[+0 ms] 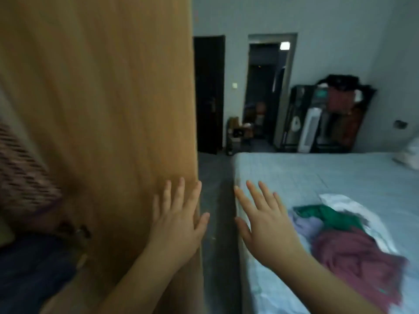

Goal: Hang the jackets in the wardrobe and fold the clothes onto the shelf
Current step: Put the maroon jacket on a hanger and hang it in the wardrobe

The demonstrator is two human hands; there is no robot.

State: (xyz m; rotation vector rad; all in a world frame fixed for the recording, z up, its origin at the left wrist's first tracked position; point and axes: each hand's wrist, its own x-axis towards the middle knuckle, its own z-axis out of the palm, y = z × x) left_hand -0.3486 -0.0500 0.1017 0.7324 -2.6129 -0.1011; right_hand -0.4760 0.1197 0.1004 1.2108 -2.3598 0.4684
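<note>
A tall brown wooden wardrobe door (102,98) fills the left half of the head view. My left hand (179,220) lies flat against its lower right edge with straight, spread fingers. My right hand (265,223) hovers with straight fingers over the near left corner of the bed (317,173), holding nothing. On the bed to the right lies a heap of clothes: a green piece (328,215), a lilac piece (305,225), a maroon piece (356,259) and white cloth (349,201). Left of the door, patterned fabric (20,177) and dark blue fabric (27,268) show, blurred.
A narrow strip of dark floor (215,200) runs between the wardrobe door and the bed. Beyond stand a dark door (208,94), an open doorway (265,91) and a cluttered dark rack (328,114) against the far wall.
</note>
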